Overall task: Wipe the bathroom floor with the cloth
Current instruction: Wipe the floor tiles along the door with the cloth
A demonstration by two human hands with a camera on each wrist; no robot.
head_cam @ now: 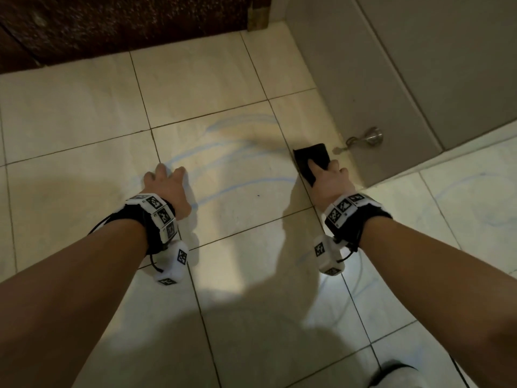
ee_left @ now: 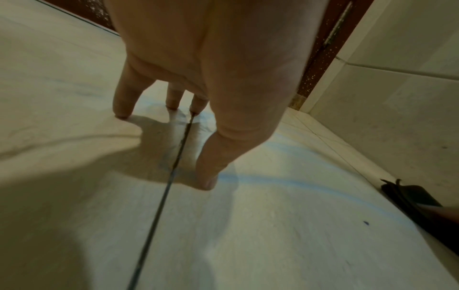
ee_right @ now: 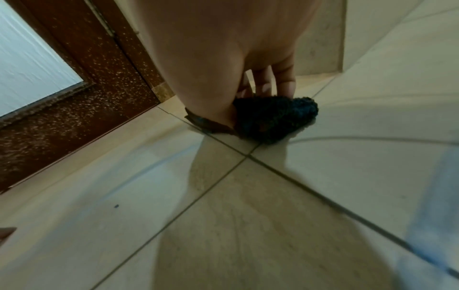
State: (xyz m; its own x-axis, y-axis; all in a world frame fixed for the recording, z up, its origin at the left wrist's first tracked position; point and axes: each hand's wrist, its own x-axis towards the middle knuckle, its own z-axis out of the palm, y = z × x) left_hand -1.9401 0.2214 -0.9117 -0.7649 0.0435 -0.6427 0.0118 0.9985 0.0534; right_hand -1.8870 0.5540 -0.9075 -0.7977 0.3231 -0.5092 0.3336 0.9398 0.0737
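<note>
A dark cloth [head_cam: 310,158] lies on the cream tiled floor [head_cam: 237,233], right beside the base of the grey wall. My right hand [head_cam: 328,180] grips it, index finger laid across the top and the other fingers curled over its right edge. The right wrist view shows the cloth [ee_right: 275,117] bunched under the curled fingers of my right hand [ee_right: 223,49], with the thumb against its left side. My left hand [head_cam: 165,180] is empty and props on the floor to the left. Its straight fingertips [ee_left: 121,111] touch the tile. The cloth [ee_left: 417,198] shows at that view's right edge.
Faint blue streaks [head_cam: 223,152] curve across the tiles between my hands. A dark brown door [head_cam: 126,23] closes the far side. A grey tiled wall [head_cam: 391,79] stands at the right, with a metal door stop [head_cam: 369,137] low on it just beyond the cloth.
</note>
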